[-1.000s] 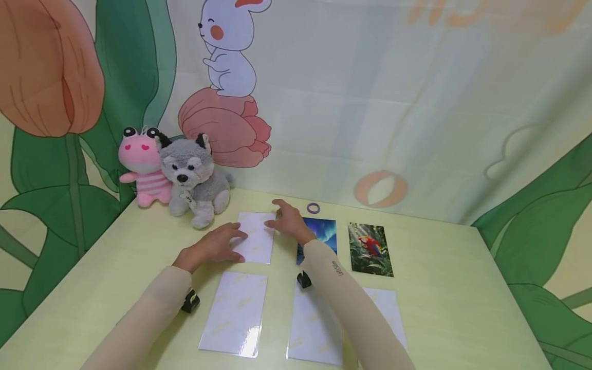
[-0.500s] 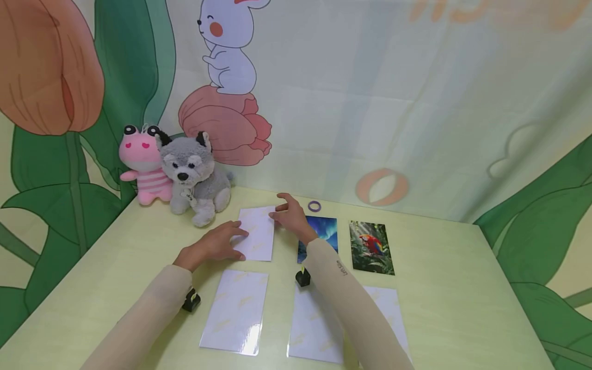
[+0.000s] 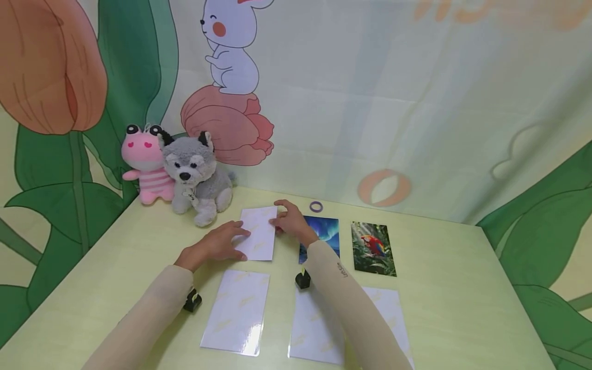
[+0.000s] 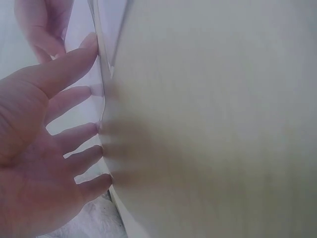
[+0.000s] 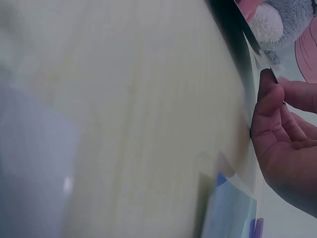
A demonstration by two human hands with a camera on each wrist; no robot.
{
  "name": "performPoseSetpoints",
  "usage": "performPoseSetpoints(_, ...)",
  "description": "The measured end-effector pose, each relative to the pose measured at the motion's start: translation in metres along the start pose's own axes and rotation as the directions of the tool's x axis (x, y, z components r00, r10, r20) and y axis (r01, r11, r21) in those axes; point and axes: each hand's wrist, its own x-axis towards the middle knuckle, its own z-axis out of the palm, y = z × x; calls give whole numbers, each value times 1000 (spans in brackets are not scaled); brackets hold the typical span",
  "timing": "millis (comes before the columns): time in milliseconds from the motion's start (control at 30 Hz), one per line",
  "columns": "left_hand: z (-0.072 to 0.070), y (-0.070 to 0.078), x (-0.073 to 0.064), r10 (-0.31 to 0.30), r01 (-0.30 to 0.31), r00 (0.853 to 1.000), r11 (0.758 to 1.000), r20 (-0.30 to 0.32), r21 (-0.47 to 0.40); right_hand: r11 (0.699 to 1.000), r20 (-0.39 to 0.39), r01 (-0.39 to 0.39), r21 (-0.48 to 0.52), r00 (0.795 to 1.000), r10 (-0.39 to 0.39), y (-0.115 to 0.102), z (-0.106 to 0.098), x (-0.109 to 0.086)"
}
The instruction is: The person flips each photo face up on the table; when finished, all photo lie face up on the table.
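My right hand point(image 3: 293, 222) pinches the right edge of a white-backed picture card point(image 3: 259, 234) at the upper left of the rows. In the right wrist view, thumb and forefinger close on that card's edge, and its dark underside point(image 5: 229, 25) shows, with the edge raised off the table. At the card's left side lies my left hand point(image 3: 219, 244); its fairly straight fingers point(image 4: 81, 161) are spread, with their tips at the card's edge and the tabletop. Right of the held card, a northern-lights picture card point(image 3: 327, 231) lies partly behind my right hand and sleeve.
A parrot picture card point(image 3: 373, 247) lies face up further right. Nearer are white-backed cards: a left one point(image 3: 236, 311), a middle one point(image 3: 312, 329) and a right one point(image 3: 390, 313), partly under my sleeve. Behind are a purple ring point(image 3: 311, 205), a husky plush point(image 3: 196, 177) and a pink plush point(image 3: 154, 180).
My right hand has come to the card's right edge from just above it and now pinches it, raising that edge slightly. The left hand has barely moved.
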Motion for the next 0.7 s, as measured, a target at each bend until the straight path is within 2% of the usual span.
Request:
performPoseSetpoints(233, -1, 1, 0, -7, 7, 999, 1000, 32, -17, 999, 3, 1, 45, 1000, -1, 2, 0, 0)
performPoseSetpoints(367, -2, 0, -1, 14, -13, 999, 1000, 36, -24, 997, 3, 3, 74, 1000, -3, 4, 0, 0)
performPoseSetpoints(533, -3, -2, -2, 58, -58, 998, 997, 5, -46, 986, -22, 19, 167, 1000, -15, 1, 0, -1)
performPoseSetpoints(700, -4, -2, -2, 71, -73, 997, 995, -25, -70, 975, -18, 32, 222, 999, -28, -7, -3, -8)
